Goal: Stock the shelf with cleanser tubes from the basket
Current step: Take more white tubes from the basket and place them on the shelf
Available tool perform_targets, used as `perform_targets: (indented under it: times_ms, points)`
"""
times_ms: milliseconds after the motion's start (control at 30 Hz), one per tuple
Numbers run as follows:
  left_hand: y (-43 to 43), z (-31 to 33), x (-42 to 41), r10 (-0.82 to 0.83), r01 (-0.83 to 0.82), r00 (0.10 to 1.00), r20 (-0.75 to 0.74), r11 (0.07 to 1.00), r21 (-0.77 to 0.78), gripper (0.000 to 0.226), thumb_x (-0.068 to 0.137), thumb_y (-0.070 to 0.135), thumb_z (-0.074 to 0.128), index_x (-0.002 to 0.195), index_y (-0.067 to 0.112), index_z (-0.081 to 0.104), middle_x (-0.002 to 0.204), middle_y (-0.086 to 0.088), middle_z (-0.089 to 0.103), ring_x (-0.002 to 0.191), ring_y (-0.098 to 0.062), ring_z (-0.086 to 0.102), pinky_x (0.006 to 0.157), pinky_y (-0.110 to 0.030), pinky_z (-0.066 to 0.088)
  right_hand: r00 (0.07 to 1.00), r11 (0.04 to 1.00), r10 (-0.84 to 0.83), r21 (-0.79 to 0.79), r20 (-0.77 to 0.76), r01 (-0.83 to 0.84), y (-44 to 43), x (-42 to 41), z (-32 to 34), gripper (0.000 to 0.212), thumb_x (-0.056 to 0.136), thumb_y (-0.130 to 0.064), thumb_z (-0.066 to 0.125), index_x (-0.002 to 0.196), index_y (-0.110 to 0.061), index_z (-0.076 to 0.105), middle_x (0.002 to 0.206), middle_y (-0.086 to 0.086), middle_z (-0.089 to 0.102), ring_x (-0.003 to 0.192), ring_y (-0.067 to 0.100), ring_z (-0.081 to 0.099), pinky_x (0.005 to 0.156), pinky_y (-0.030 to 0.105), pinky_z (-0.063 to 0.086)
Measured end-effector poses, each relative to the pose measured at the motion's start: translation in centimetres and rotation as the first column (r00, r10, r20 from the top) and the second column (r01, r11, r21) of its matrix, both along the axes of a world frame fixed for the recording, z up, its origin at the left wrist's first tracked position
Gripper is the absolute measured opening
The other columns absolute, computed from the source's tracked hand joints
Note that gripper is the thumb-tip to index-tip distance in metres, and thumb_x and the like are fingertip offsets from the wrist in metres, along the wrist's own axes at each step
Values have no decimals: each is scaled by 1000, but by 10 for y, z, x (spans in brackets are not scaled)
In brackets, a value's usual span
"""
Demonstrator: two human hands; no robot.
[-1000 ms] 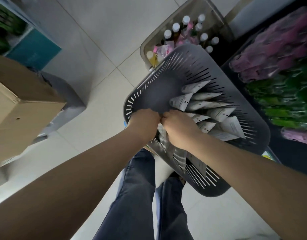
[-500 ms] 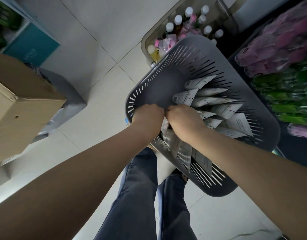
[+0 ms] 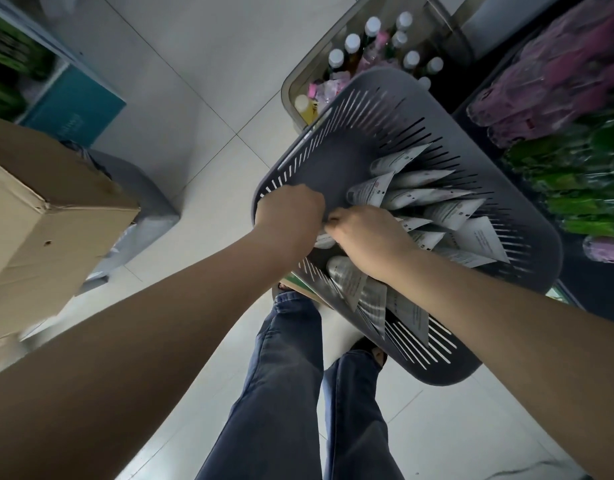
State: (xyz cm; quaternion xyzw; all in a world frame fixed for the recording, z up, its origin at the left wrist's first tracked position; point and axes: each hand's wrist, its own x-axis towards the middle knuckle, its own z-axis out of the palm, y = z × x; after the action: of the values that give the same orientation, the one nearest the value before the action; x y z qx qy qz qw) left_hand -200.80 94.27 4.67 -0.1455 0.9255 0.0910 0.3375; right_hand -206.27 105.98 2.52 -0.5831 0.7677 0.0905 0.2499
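A dark grey slotted basket (image 3: 385, 109) sits in front of me and holds several white cleanser tubes (image 3: 433, 195) fanned across its right half. My left hand (image 3: 288, 216) is closed at the basket's near-left edge, and I cannot see what its fingers hold. Beside it, my right hand (image 3: 364, 233) is closed over white tubes, a bunch of which (image 3: 350, 285) hangs below my wrist. The two hands almost touch. The shelf (image 3: 575, 133) on the right carries pink and green packs.
A clear bin (image 3: 291, 95) with several white-capped bottles stands behind the basket. A cardboard box (image 3: 39, 220) rests on a grey bin at the left. Another shelf with green goods and a teal box (image 3: 77, 109) is at the far left. My legs stand on pale floor tiles.
Both hands have risen slightly and stayed together in the basket. The bunch of tubes under my right wrist hangs a little further out.
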Motion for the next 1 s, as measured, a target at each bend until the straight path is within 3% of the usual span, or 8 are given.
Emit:
perform_targets:
  times_ms: [167,267,433,567,633,734,867,1000]
  points:
    - [-2,32,-11,-104,99,992,-77,993,-59,28,82,-9,52,104,3,65,100,-12,66,98,-35,63,74,-39,54,994,982,-67,-171,84,81,10,-15,30,22,57,13,72,66,-5,64,70,8,63,51,27,57,42,28,42]
    - [-2,57,-19,-153,142,983,-104,984,-105,27,82,-7,54,103,5,65,85,-9,61,93,-33,64,70,-36,50,989,965,-128,-218,79,143,19,-21,56,17,66,1,77,70,-9,63,74,4,63,55,22,58,45,24,38]
    - [6,110,-37,-285,258,953,-106,942,-214,20,83,-5,53,94,5,66,56,-1,36,61,-23,46,58,-29,40,972,939,-231,-256,35,232,40,-34,103,7,92,-11,53,94,-13,61,91,2,61,73,21,63,58,36,52]
    - [32,150,-46,-374,328,916,-148,907,-263,25,85,-5,47,100,7,63,87,-7,64,85,-30,64,60,-31,39,938,889,-343,-304,55,342,69,-43,147,18,97,-18,44,97,-13,60,92,3,64,79,24,63,68,42,53]
    - [48,170,-50,-404,352,900,-163,895,-273,25,87,-4,45,102,8,62,96,-7,63,94,-31,63,63,-31,39,917,862,-395,-321,63,393,89,-46,171,22,98,-21,42,99,-13,62,94,5,66,81,26,63,70,43,52]
    - [74,203,-56,-456,393,874,-168,866,-310,24,85,-4,47,99,9,62,81,-3,55,83,-29,59,62,-30,40,881,812,-462,-351,100,466,127,-46,207,22,98,-23,43,100,-16,63,93,5,66,80,27,62,70,44,51]
    - [118,247,-62,-514,429,833,-204,833,-350,23,88,-1,47,103,10,60,100,-8,60,92,-28,61,65,-30,41,835,758,-544,-378,82,531,188,-40,249,24,97,-23,41,95,-14,63,93,4,66,81,26,60,72,43,50]
    - [180,289,-59,-593,461,768,-242,774,-434,20,88,0,47,99,10,60,68,0,36,70,-25,47,61,-29,39,785,698,-616,-415,66,583,255,-26,287,23,97,-23,40,93,-17,62,94,1,66,83,23,59,73,42,51]
